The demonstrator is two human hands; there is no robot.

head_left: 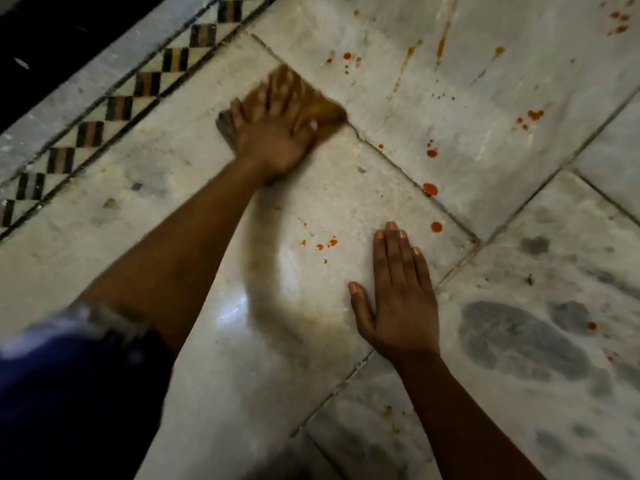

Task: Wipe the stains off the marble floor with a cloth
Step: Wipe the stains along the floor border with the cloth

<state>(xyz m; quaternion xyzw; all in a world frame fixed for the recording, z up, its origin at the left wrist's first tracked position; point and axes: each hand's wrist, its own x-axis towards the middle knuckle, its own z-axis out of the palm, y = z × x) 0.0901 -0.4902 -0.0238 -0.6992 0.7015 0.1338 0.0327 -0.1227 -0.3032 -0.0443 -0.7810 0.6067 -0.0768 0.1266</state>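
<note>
A brownish-yellow cloth [327, 109] lies on the white marble floor [194, 209], across a joint between slabs. My left hand [273, 133] presses down on it with fingers spread and fairly straight; the hand is motion-blurred. My right hand [398, 299] rests flat on the floor nearer to me, palm down, fingers straight, holding nothing. Red-orange drops [430, 189] dot the marble to the right of the cloth and along the joint. A small cluster of drops [322, 245] sits just left of my right fingertips. Orange streaks [441, 46] run on the far slab.
A checkered inlay border [117, 109] runs diagonally at the left, with a dark area beyond it. More red spots [620, 22] show at the top right. Grey-veined slabs [526, 337] lie at the right. My blue-clothed knee [59, 393] fills the lower left.
</note>
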